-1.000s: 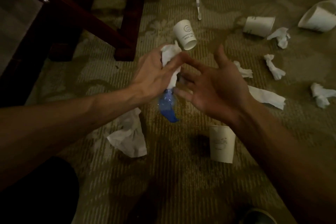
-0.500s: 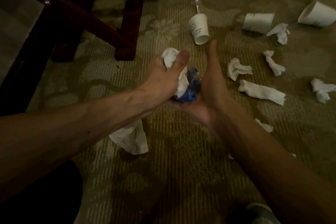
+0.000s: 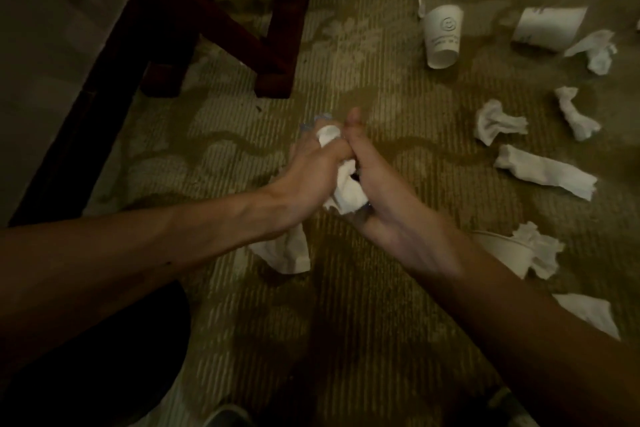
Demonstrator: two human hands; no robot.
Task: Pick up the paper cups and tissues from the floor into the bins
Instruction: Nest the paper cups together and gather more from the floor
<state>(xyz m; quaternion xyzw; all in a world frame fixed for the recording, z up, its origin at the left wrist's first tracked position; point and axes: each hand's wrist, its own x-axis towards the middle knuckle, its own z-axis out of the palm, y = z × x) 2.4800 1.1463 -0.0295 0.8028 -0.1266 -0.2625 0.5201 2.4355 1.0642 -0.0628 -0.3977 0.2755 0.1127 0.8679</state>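
The left hand (image 3: 311, 172) clenches a crumpled white tissue wad (image 3: 346, 189) above the patterned olive carpet (image 3: 346, 322), mid-scene. The right hand (image 3: 384, 204) has closed against the wad from the right, thumb upright. Its fingers are hidden, so I cannot tell its grip. The crumpled blue plastic (image 3: 308, 126), plain half a second ago, now shows only a sliver. A white printed paper cup (image 3: 443, 38) lies far right.

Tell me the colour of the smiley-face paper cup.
White with dark print; the paper cup shows best in the head view.
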